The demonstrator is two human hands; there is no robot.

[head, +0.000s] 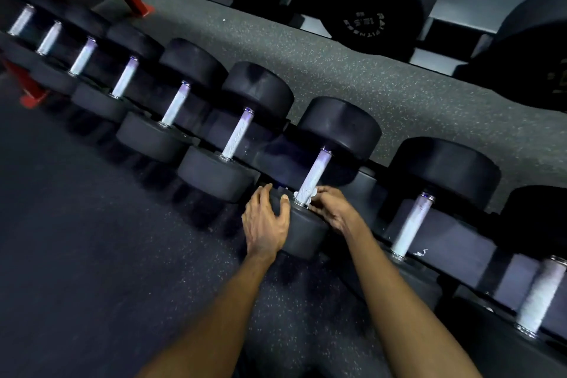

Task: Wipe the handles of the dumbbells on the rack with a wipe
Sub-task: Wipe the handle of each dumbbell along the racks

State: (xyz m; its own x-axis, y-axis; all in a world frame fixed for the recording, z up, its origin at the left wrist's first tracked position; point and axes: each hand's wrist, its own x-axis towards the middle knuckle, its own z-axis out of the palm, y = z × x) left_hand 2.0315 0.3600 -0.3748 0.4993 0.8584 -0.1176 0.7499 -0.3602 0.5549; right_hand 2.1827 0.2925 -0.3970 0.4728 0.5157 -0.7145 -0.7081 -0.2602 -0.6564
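The person leaned over a low rack point(363, 176) holding a row of black dumbbells with pale knurled handles. The right hand point(333, 209) was closed on a small white wipe point(309, 199), its fingers pinching it against the near end of one handle point(314, 173), just where the handle met the near head. The left hand point(265, 221) lay on that same dumbbell point(305, 233), with its fingers fairly straight and loosely spread over the left side of the near head and its thumb on the head's inner face. More dumbbells sat on either side, one just to the left point(214, 175) and one to the right point(441, 169). The speckled floor point(76, 224) ran under the rack. A red rack foot point(32, 97) stood at the far left. Bigger dumbbells point(368, 3) sat on another rack beyond.
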